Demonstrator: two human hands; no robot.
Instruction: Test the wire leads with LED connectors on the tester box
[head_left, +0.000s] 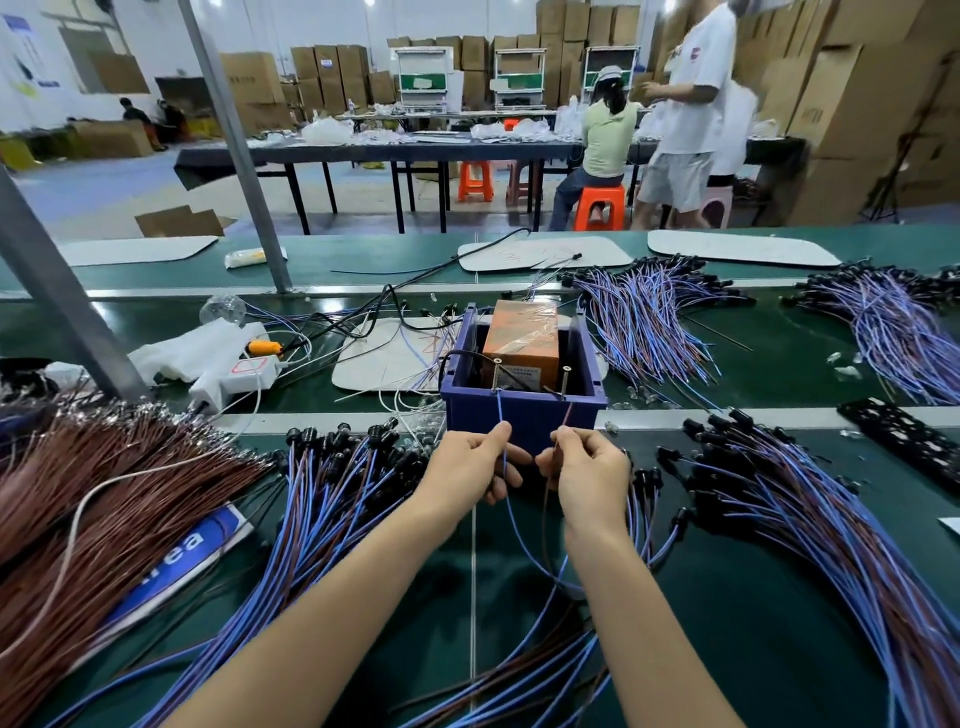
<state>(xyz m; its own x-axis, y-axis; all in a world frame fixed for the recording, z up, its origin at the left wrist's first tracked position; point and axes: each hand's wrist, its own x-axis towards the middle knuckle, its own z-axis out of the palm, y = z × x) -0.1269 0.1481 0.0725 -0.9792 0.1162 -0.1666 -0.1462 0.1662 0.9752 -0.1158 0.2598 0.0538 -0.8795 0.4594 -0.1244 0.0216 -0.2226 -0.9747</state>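
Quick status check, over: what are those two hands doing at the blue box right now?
Left hand pinching blue wire lead, right hand pinching brown wire lead. Both leads held up to two metal screw posts on dark blue plastic tester box. Nothing blocking.

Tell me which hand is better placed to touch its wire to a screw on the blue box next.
Left, narrowly. The left hand pinches the blue wire, which already reaches the left screw; the right hand's brown wire looks just short.
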